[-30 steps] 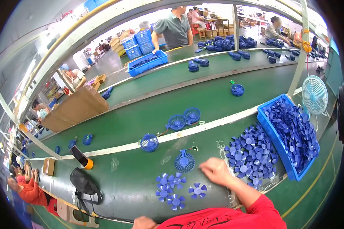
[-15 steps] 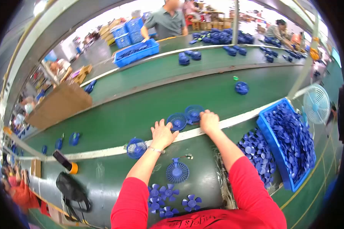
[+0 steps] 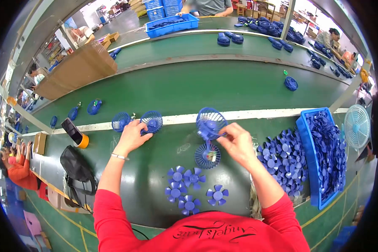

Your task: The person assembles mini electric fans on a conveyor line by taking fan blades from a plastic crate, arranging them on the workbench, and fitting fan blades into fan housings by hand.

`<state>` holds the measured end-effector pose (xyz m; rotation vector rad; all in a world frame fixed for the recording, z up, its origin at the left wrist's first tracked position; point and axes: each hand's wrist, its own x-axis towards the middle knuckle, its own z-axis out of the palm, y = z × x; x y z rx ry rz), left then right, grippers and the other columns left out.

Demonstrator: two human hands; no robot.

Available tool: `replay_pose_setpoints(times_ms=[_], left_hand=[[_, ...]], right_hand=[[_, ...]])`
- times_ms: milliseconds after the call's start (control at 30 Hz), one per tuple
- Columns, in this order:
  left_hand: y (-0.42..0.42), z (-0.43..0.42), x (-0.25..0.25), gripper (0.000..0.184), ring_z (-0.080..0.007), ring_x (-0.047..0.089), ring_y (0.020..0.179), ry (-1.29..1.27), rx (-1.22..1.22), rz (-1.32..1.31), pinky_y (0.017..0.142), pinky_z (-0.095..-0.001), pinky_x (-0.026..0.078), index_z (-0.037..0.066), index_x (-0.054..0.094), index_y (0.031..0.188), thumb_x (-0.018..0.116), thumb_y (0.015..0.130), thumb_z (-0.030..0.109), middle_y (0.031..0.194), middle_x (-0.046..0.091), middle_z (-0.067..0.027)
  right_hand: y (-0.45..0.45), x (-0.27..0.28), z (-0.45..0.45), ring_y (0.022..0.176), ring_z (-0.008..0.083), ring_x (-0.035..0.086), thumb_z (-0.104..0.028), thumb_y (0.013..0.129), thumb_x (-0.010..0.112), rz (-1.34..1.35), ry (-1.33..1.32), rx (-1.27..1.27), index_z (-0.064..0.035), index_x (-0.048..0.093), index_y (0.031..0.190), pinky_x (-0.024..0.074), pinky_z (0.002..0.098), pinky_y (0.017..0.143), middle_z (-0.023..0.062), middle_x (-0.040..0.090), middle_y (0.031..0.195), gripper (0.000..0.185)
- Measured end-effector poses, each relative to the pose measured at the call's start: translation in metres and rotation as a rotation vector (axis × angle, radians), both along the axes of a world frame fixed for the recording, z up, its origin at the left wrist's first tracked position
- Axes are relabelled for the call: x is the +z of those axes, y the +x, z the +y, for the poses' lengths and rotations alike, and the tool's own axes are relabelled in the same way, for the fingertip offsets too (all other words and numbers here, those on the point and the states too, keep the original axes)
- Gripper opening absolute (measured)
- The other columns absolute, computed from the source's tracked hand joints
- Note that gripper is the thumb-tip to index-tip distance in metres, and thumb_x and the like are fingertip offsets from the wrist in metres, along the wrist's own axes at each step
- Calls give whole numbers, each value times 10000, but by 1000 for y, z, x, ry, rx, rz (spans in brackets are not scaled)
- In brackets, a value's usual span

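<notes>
Fan housing (image 3: 211,122) of blue ribbed material is sitting in the grasp of the right hand (image 3: 236,140), whose thumb and fingertips are pinching its right rim on the near side. It is tilting over the white strip (image 3: 178,120), its stub reaching nearer and overlapping a lower housing (image 3: 203,161) lying on the surface (image 3: 147,180). It is looking like thin moulded plastic: probably light, fairly stiff and a little slippery, with slim ribs that could crack under a hard squeeze. The solid rim is offering the safest hold, away from the small circuit board (image 3: 212,156); which housing that board is belonging to, I cannot tell.

The left hand (image 3: 132,136) is curving at the near-left edge of another housing (image 3: 151,122), thumb standing apart from the fingers; whether it is gripping, I cannot tell. A further housing (image 3: 121,121) is lying just to its left.

Compared with half a second ago, the hands are working farther apart: the two housings then sitting side by side are now standing well apart, the left one lying nearer its left neighbour. Five fan blades (image 3: 193,178) are keeping their near-side cluster.
</notes>
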<state>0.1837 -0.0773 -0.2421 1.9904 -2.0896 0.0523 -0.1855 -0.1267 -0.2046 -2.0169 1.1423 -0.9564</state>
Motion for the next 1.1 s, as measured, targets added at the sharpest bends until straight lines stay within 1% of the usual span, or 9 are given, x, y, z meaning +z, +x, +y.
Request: replay_pose_setpoints(times_ms=[133,233,300,400,467,567,833,967,1100], left_hand=[[-41,31,20,310,-347,572,1016,-365,97,26,877,-421,458,61,644,999,704,772,263,1113,600,-156],[-83,49,34,384,-218,649,855,84,202,1191,709,-358,538,17,560,1121,647,886,309,1011,639,-116],[-105,51,34,416,-166,647,855,325,287,1515,678,-344,550,4,523,1169,633,907,308,973,636,-103],[-83,44,-47,348,-179,659,744,135,336,1345,520,-294,542,15,476,1179,607,913,197,913,645,-86],[-73,52,-50,274,-199,665,724,73,435,1372,519,-311,540,25,479,1136,575,927,173,912,649,-93],[-72,72,-29,214,-228,670,727,17,526,1630,563,-345,543,41,487,1087,542,943,190,912,652,-104],[-98,90,-4,306,-269,671,801,-326,440,1970,621,-374,569,39,570,1083,503,968,315,961,666,-123],[-123,99,20,271,-251,661,870,-296,331,2104,673,-364,571,52,595,1074,555,946,287,981,658,-116],[-152,106,29,254,-223,658,856,-147,278,2015,629,-304,546,50,574,1103,612,911,212,982,655,-109]], right_hand=[[23,-11,22,703,231,622,-99,733,690,47,-98,76,-75,612,860,499,370,637,77,554,805,151],[57,-17,28,790,274,608,-123,720,690,153,-357,108,-92,593,839,502,398,680,84,546,814,157],[81,-35,30,819,295,599,-125,734,675,312,-465,211,-78,603,853,498,397,686,95,549,827,147],[85,-39,46,819,296,571,-89,719,665,260,-536,243,-45,607,920,480,393,691,107,544,815,214],[64,-22,61,820,290,556,-71,719,657,275,-629,256,-26,605,948,471,389,694,110,544,814,239],[35,-39,90,800,289,567,-47,689,586,394,-407,562,-8,598,881,486,381,685,122,556,854,196],[22,-57,99,733,213,616,-92,734,663,322,-281,525,-24,593,868,509,337,614,74,568,824,166],[-24,-40,81,589,52,525,-39,832,605,-320,562,365,-29,590,983,450,203,533,-4,562,706,152],[-77,-60,58,630,73,563,-34,849,576,-291,855,85,-13,592,994,485,234,545,3,560,706,148]])
